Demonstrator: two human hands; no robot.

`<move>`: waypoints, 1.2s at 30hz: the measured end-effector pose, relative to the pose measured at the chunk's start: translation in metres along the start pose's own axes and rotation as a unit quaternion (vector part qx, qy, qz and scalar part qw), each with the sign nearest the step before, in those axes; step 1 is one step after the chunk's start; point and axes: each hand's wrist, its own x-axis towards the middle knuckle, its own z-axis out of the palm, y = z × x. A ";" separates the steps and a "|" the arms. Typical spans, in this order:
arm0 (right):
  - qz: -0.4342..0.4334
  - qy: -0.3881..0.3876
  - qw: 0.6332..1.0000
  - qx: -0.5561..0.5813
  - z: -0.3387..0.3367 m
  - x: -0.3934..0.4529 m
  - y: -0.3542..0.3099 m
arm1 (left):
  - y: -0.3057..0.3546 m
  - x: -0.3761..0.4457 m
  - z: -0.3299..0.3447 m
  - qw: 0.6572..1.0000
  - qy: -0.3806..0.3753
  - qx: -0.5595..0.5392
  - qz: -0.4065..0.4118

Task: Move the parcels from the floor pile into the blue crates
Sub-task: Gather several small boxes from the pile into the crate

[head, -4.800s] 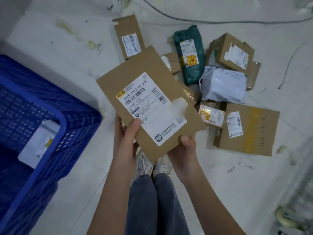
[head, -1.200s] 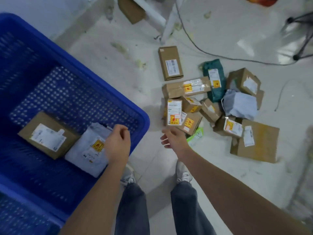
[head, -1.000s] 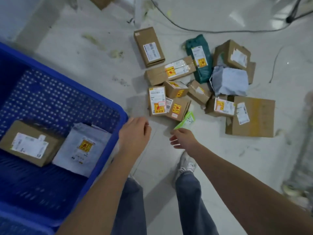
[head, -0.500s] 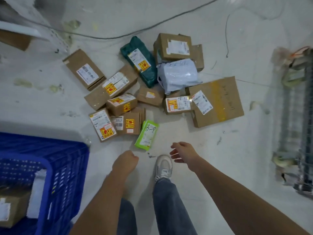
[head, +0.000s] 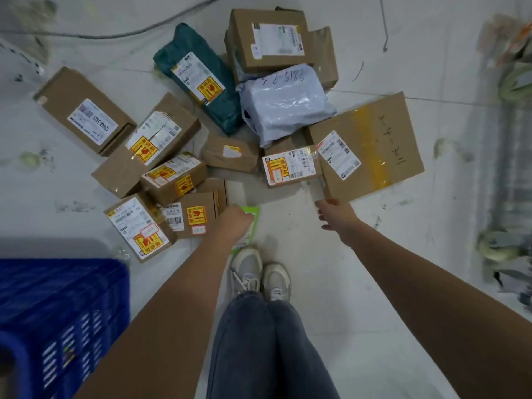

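Note:
A pile of parcels lies on the floor ahead of me: brown boxes, a teal bag [head: 198,76], a grey poly bag [head: 285,105] and a large flat carton [head: 374,145]. A thin green packet [head: 253,214] lies at the pile's near edge. My left hand [head: 233,223] hangs over it with fingers curled and covers most of it; I cannot tell whether it touches. My right hand [head: 335,216] is open, fingers apart, just in front of the flat carton's near edge. A corner of the blue crate [head: 57,298] shows at the lower left.
My two shoes [head: 260,273] stand just behind the green packet. A cable [head: 115,34] runs across the floor beyond the pile. A blurred metal rack or trolley [head: 506,139] stands along the right side. Bare floor lies between the crate and the pile.
I have turned from the crate toward the pile and leaned closer. Both hands moved forward and down, the left onto the green packet, the right toward the flat carton.

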 end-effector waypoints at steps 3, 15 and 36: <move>-0.014 0.021 1.000 -0.006 0.006 0.035 -0.009 | 0.010 0.028 0.002 0.998 -0.017 -0.061 -0.011; -0.043 0.116 0.990 -0.064 0.031 0.158 -0.022 | 0.038 0.130 0.052 0.978 0.000 -0.207 -0.034; -0.060 -0.100 0.942 0.316 -0.008 0.064 -0.007 | 0.060 0.033 0.046 0.922 -0.099 -0.361 0.101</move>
